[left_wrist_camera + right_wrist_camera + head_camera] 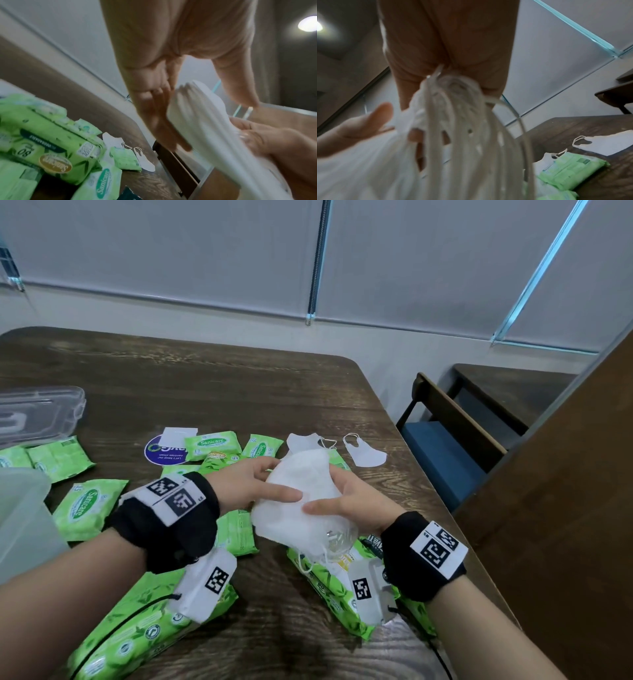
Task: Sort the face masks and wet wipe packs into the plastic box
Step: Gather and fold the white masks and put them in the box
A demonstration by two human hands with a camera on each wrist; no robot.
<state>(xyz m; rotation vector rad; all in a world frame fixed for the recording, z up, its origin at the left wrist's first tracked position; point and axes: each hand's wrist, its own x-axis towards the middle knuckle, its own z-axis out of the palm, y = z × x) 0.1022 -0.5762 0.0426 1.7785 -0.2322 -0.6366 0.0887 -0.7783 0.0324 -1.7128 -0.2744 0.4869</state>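
Grey roller blinds hang behind a dark wood-grain table [239,392] strewn with green wet wipe packs. Both hands meet above the near middle of the table around a stack of white face masks [301,501]. The left hand [246,484] grips the stack from its left side, thumb laid across the top and fingers curled underneath. The right hand [356,501] grips the opposite side, thumb on top near the left thumb; in the right wrist view the masks' ear loops [471,128] hang in a bundle below this palm. Beyond the hands lie two loose face masks, one [366,453] just past the right hand, the other [305,441] partly hidden behind the held stack. Sanicare wipe packs [87,505] lie to the left of the left wrist, and larger packs under both forearms. Left of the left hand stands a translucent plastic box [24,518], with its clear lid [37,412] farther off.
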